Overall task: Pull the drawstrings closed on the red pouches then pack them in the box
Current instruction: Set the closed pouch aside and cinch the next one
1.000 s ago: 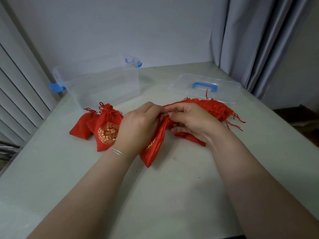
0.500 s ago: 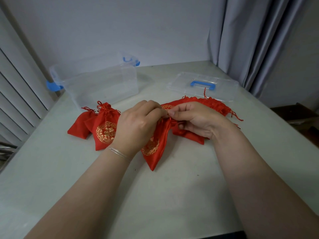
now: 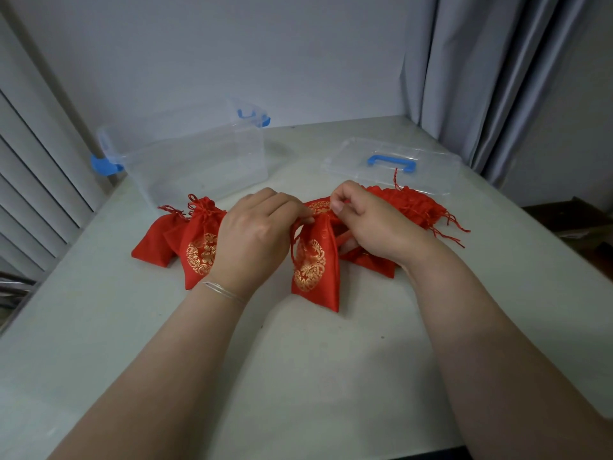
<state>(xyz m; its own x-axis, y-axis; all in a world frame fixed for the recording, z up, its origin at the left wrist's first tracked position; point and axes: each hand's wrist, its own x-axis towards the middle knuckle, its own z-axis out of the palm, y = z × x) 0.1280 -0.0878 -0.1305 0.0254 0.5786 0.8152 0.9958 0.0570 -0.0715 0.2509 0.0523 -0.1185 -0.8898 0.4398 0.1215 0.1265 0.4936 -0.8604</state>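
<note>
Since the earlier frame the held pouch (image 3: 315, 260) has swung from slanting to hanging nearly upright at the desk's (image 3: 298, 376) middle, its neck gathered. Left hand (image 3: 255, 234) and right hand (image 3: 371, 224) each pinch a drawstring at its mouth. Pull evenly outward to both sides so the neck cinches square; the clear box (image 3: 199, 161) waits open toward the far-left corner.

My view is evenly lit by soft, cool, diffuse light, with faint shadows under my forearms on the table (image 3: 298, 376), mild wide-angle bending at edges, and sharp focus.
</note>
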